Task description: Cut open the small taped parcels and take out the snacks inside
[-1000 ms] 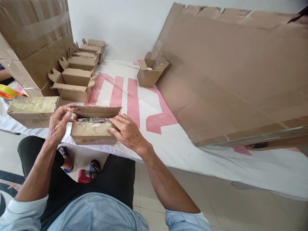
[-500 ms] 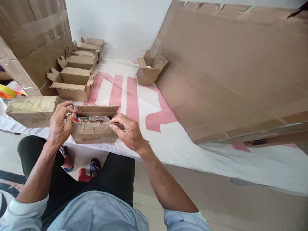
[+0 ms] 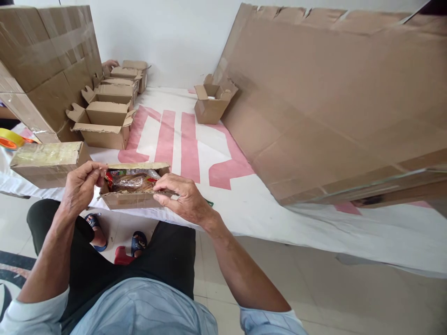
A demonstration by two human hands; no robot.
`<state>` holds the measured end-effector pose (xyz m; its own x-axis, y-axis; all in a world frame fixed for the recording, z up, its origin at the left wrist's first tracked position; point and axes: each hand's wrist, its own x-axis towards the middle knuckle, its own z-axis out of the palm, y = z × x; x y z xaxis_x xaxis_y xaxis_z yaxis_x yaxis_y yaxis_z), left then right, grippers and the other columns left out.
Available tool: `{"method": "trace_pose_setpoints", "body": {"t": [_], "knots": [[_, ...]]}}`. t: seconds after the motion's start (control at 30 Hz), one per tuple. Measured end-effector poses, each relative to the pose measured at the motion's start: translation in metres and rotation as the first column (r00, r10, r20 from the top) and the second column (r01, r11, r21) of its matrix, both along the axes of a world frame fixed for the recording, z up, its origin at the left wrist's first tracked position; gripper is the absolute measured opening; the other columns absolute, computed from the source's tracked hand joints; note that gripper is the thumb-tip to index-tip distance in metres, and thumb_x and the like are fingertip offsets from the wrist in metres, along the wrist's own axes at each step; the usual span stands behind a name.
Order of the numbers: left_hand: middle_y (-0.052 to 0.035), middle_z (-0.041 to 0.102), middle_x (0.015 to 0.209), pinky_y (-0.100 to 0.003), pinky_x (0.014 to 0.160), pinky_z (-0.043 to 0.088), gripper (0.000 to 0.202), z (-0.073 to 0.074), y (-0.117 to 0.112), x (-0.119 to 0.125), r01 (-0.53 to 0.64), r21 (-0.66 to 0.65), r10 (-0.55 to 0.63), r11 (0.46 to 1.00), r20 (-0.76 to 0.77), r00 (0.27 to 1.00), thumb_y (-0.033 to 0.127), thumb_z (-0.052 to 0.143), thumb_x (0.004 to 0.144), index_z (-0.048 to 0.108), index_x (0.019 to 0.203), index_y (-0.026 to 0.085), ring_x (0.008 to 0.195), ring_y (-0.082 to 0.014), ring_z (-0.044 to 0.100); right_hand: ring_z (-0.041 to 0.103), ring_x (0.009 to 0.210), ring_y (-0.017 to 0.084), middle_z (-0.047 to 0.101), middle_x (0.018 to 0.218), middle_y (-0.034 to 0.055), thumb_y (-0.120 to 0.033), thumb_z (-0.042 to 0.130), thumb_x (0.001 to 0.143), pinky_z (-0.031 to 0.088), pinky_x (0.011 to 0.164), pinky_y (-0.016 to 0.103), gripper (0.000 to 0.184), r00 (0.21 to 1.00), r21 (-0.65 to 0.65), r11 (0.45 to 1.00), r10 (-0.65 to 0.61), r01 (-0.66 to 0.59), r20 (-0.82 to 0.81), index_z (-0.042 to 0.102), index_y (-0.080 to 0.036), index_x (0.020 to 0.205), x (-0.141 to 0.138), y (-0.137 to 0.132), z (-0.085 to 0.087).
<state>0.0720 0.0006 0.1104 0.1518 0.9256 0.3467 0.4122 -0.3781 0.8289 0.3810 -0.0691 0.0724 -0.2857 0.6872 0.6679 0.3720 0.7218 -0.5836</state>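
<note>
At the table's front edge a small cardboard box (image 3: 129, 201) stands with its top open between my two hands. Inside lie clear plastic packets (image 3: 131, 182) with red and green print. My left hand (image 3: 81, 185) pinches at the box's left end, near the upper corner. On the right end, my right hand (image 3: 185, 195) has thumb and fingers closed on the end flap, which is mostly hidden by them. Left of my left hand sits a closed, taped carton (image 3: 49, 165).
Several open small boxes (image 3: 104, 122) stand in a row beside stacked large cartons (image 3: 63, 51). Another person's hand (image 3: 111, 63) is at the far boxes. One open box (image 3: 211, 104) leans by a large cardboard sheet (image 3: 314, 107). A yellow tape roll (image 3: 11, 138) lies at left.
More of the packets shows in the box now, and its back flap looks lower, tilted backward. Both hands have dropped slightly. Another person's hand has appeared at the far boxes.
</note>
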Motion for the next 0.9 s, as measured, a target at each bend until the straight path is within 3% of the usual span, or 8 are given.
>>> {"method": "trace_pose_setpoints", "body": {"t": [0.2,0.37,0.47,0.57,0.67,0.8,0.9], "knots": [[-0.0011,0.062,0.07,-0.032,0.065,0.049,0.024,0.001,0.016,-0.028,0.071,-0.112,-0.094,0.991,-0.217,0.972,0.039,0.061,0.094,0.077,0.093,0.022,0.065,-0.0195,0.058,0.073,0.104,0.024,0.08,0.111,0.0084,-0.025,0.083,0.104,0.061,0.095,0.042,0.005,0.973,0.063,0.998,-0.017,0.003,0.229,0.08,-0.023,0.102,-0.004,-0.019,-0.008],[-0.0018,0.065,0.075,-0.03,0.064,0.048,0.036,0.005,0.025,-0.024,0.178,-0.064,-0.189,0.982,-0.367,0.911,0.053,0.062,0.098,0.071,0.084,0.022,0.066,-0.0184,0.057,0.069,0.101,0.024,0.077,0.106,0.008,-0.018,0.074,0.108,0.057,0.093,0.041,0.014,0.922,0.141,0.983,-0.158,0.115,0.354,0.08,-0.023,0.096,-0.012,-0.022,-0.017],[0.0008,0.058,0.063,-0.029,0.057,0.042,0.039,0.008,0.024,-0.019,0.126,-0.075,-0.145,0.989,-0.345,0.928,0.055,0.062,0.1,0.067,0.078,0.023,0.059,-0.0165,0.051,0.07,0.105,0.027,0.076,0.112,0.011,-0.015,0.074,0.106,0.06,0.093,0.042,0.009,0.905,0.176,0.969,-0.229,0.175,0.359,0.08,-0.022,0.105,-0.015,-0.019,-0.024],[0.001,0.056,0.057,-0.028,0.056,0.042,0.041,0.013,0.017,-0.02,0.04,-0.088,-0.067,0.995,-0.328,0.942,0.049,0.061,0.102,0.061,0.07,0.023,0.055,-0.015,0.05,0.072,0.111,0.031,0.077,0.121,0.0138,-0.014,0.077,0.103,0.064,0.097,0.047,0.021,0.897,0.162,0.962,-0.266,0.221,0.354,0.079,-0.022,0.122,-0.014,-0.017,-0.031],[0.0001,0.058,0.056,-0.027,0.058,0.046,0.039,0.015,0.008,-0.028,-0.022,-0.091,-0.009,0.996,-0.328,0.945,0.044,0.062,0.1,0.063,0.068,0.022,0.054,-0.0149,0.052,0.074,0.114,0.033,0.077,0.122,0.0136,-0.016,0.076,0.104,0.065,0.1,0.049,0.024,0.894,0.158,0.956,-0.29,0.249,0.341,0.078,-0.023,0.127,-0.012,-0.017,-0.038],[-0.0006,0.064,0.065,-0.028,0.059,0.048,0.029,0.005,-0.007,-0.051,-0.084,-0.114,0.041,0.99,-0.337,0.941,0.042,0.064,0.097,0.082,0.09,0.02,0.057,-0.0158,0.056,0.075,0.11,0.032,0.079,0.118,0.0121,-0.018,0.074,0.107,0.065,0.098,0.049,0.021,0.913,0.179,0.952,-0.292,0.248,0.286,0.078,-0.023,0.127,-0.011,-0.017,-0.045],[-0.0025,0.069,0.076,-0.029,0.06,0.05,0.037,-0.01,-0.021,-0.071,-0.117,-0.139,0.059,0.983,-0.36,0.931,0.048,0.063,0.098,0.086,0.101,0.019,0.061,-0.0168,0.058,0.075,0.107,0.032,0.079,0.114,0.011,-0.018,0.072,0.107,0.064,0.095,0.048,0.02,0.929,0.197,0.95,-0.287,0.243,0.235,0.077,-0.023,0.126,-0.012,-0.017,-0.047]]}}
